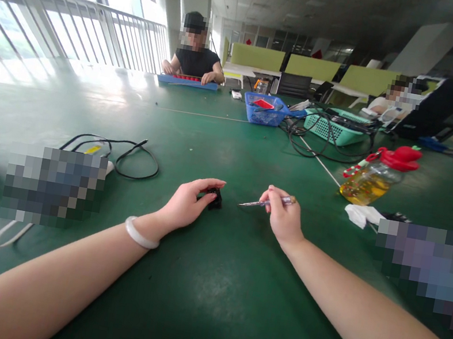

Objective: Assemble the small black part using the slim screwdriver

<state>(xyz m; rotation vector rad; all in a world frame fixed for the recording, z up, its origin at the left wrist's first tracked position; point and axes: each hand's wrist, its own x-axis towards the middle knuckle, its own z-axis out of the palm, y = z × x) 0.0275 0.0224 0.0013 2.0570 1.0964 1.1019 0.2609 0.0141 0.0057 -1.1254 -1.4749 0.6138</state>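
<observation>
On the green table, my left hand (189, 202), with a white bangle at the wrist, has its thumb and fingers closed on a small black object (215, 198). Part of that object is hidden by the fingers. To the right, my right hand (285, 218) grips a slim, pen-like metal tool (262, 203) between thumb and fingers. Its thin tip points left, toward the black object, with a gap between them.
Left lie a black cable (158, 164) and a blurred item (55, 183). Right are a red-lidded bottle (367, 182) and white cloth (361, 216). Farther back are a blue basket (264, 112), a green basket (334, 131) and a seated person (195, 62) with a blue tray (187, 82).
</observation>
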